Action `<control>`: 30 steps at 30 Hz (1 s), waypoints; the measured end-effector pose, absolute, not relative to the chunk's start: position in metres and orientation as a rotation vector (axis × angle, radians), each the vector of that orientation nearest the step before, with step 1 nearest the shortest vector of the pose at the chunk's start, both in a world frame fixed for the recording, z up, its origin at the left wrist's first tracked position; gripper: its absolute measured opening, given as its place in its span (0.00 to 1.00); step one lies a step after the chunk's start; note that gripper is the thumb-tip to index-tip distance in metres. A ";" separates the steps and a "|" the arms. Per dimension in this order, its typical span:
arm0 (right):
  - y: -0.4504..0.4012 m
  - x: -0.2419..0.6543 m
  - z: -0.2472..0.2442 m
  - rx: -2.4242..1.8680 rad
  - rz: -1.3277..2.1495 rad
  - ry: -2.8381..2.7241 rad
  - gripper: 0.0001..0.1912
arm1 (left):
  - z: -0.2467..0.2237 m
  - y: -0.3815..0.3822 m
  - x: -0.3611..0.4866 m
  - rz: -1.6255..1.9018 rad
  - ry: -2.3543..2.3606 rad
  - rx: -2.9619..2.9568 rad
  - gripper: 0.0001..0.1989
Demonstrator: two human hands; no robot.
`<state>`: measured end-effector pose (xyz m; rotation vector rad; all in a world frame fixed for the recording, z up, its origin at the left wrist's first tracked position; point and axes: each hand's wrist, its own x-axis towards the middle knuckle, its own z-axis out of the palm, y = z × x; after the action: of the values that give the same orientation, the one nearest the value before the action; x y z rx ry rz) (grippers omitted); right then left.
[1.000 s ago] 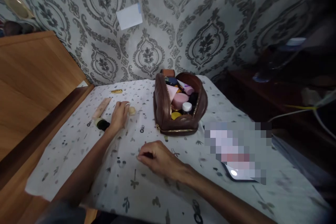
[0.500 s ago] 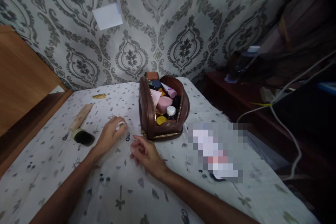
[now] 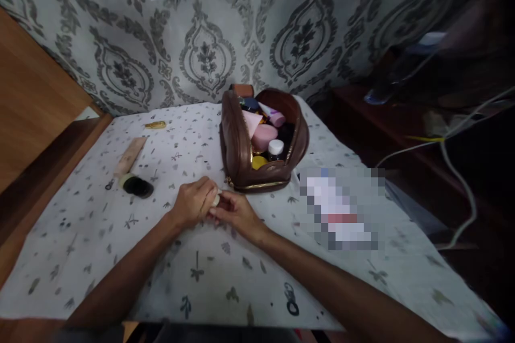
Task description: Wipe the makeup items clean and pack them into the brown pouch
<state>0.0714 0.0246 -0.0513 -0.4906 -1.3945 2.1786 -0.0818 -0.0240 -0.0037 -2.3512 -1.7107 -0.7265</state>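
My left hand (image 3: pixel 195 202) is closed around a small whitish item (image 3: pixel 216 200), too small to identify. My right hand (image 3: pixel 238 215) touches the same item from the other side, its fingers curled together. Just beyond both hands stands a brown leather bag (image 3: pixel 237 155), unzipped and full of cosmetics. Inside it show a white-capped jar (image 3: pixel 276 147), a pink rounded item (image 3: pixel 263 136), a yellow lid (image 3: pixel 258 162) and a pink-purple tube (image 3: pixel 274 116). To the left lie a beige tube (image 3: pixel 131 155), a dark-ended round container (image 3: pixel 137 186) and a small gold item (image 3: pixel 155 125).
A patterned white cloth (image 3: pixel 169 284) covers the table. A blurred-out flat item (image 3: pixel 338 211) lies right of the bag. Beyond the right edge are a dark red surface (image 3: pixel 362 112), a clear bottle (image 3: pixel 378 91) and white cables (image 3: pixel 469 193). Wood panelling (image 3: pixel 36 86) stands at left.
My left hand has moved right with the small whitish item and met my right hand, which now touches it too. The view has tilted down.
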 end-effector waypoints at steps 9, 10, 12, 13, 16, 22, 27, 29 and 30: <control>0.025 0.071 -0.046 -0.566 2.129 -1.446 0.22 | -0.006 -0.029 -0.094 -0.528 -1.966 -2.211 0.22; 0.025 0.071 -0.044 -0.579 2.118 -1.461 0.22 | -0.006 -0.030 -0.094 -0.575 -1.998 -2.223 0.22; 0.024 0.071 -0.040 -0.597 2.107 -1.477 0.22 | -0.005 -0.032 -0.093 -0.747 -2.056 -2.267 0.22; 0.024 0.071 -0.038 -0.603 2.108 -1.473 0.22 | -0.005 -0.032 -0.092 -0.866 -2.091 -2.287 0.21; 0.024 0.071 -0.034 -0.616 2.128 -1.400 0.25 | -0.009 -0.032 -0.090 -1.338 -2.235 -2.208 0.21; 0.025 0.068 -0.039 -0.601 2.042 -1.266 0.28 | -0.015 -0.028 -0.086 -1.858 -2.381 -2.006 0.21; 0.023 0.066 -0.055 -0.571 1.854 -1.337 0.31 | -0.013 -0.033 -0.074 -1.662 -2.329 -2.386 0.19; 0.023 0.067 -0.061 -0.567 1.839 -1.394 0.33 | -0.014 -0.034 -0.073 -1.603 -2.363 -2.382 0.19; 0.024 0.068 -0.063 -0.558 1.860 -1.408 0.35 | -0.014 -0.033 -0.073 -1.587 -2.378 -2.374 0.18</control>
<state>0.0676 0.0236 -0.0632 -0.5578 -1.4075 1.8595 -0.0734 -0.0333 -0.0138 -2.3744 -2.3782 -1.5873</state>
